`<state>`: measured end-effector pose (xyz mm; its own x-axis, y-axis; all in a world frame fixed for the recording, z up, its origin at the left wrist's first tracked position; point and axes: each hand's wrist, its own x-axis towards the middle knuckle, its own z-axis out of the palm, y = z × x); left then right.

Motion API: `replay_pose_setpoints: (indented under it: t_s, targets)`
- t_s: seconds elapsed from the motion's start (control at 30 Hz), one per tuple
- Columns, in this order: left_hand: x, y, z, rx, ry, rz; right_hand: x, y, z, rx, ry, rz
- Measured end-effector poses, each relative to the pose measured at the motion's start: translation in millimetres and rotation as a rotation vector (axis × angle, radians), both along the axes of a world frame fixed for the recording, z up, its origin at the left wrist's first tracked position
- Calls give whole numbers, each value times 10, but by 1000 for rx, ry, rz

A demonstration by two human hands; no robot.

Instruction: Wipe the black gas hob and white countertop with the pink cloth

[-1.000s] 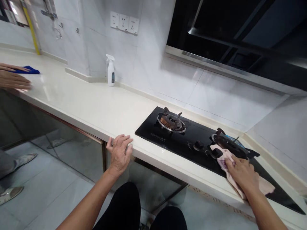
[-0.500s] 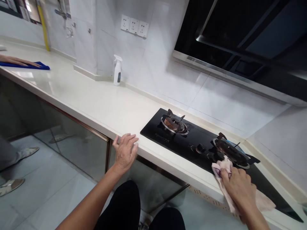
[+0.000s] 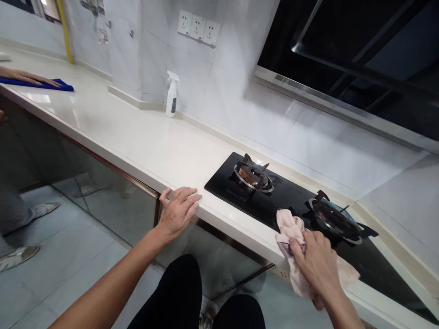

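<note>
1. Head view: your R hand [image 3: 317,260] is clamped on a pink cloth [image 3: 290,224], bunched over the front of the hob [image 3: 377,269], w/ lower folds drooping past the edge of the counter [image 3: 137,132].
2. Your L hand [image 3: 180,210] grips nothing: fingers apart, resting on the counter's edge, near the hob's L end.
3. Progress, my guess: mid-wipe. Exposed glass looks mostly OK, but I can't tell which bits are done; whatever's under the cloth is hidden.
4. Left to do, prob.: the left burner [image 3: 254,177], which shows brown marks. The right burner [image 3: 338,219] is too dark to judge.
5. In the way: raised pan supports [image 3: 368,230] on both burners; they could snag the cloth.
6. Spray bottle [image 3: 171,98] stands upright by the wall [image 3: 219,82], well apart from both your hands.
7. Far L: another person's hand [image 3: 30,76] lies on a blue cloth [image 3: 65,85], clear of you.
8. Above: range hood [image 3: 329,100] over the hob, sockets [image 3: 198,28] higher than the bottle.
</note>
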<state>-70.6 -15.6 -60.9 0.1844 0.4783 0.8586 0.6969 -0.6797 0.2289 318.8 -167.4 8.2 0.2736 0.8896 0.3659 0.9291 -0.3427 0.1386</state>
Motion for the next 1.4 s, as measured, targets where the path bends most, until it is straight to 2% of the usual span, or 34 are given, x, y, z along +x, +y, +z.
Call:
replay_pose_setpoints:
  t_s: [0.2, 0.37, 0.67, 0.87, 0.97, 1.07, 1.4]
  targets:
    - [-264, 201, 23, -20, -113, 111, -506, 450, 95, 16, 50, 164]
    - [-463, 406, -19, -28, -117, 212, -1026, 778, 159, 34, 66, 333]
    - [-377, 489, -185, 25, -265, 235, -2289, 1491, 223, 34, 159, 675]
    - [-403, 539, -266, 93, -288, 242, -2932, 1952, 276, -40, 165, 772]
    - [-419, 565, -263, 86, -215, 285, -3044, 2108, 301, -57, 191, 779]
    - [-430, 568, -253, 77, -189, 295, -3049, 2134, 298, -45, 202, 774]
    - [-546, 481, -200, 108, -119, 210, -2778, 1671, 223, 10, 214, 822]
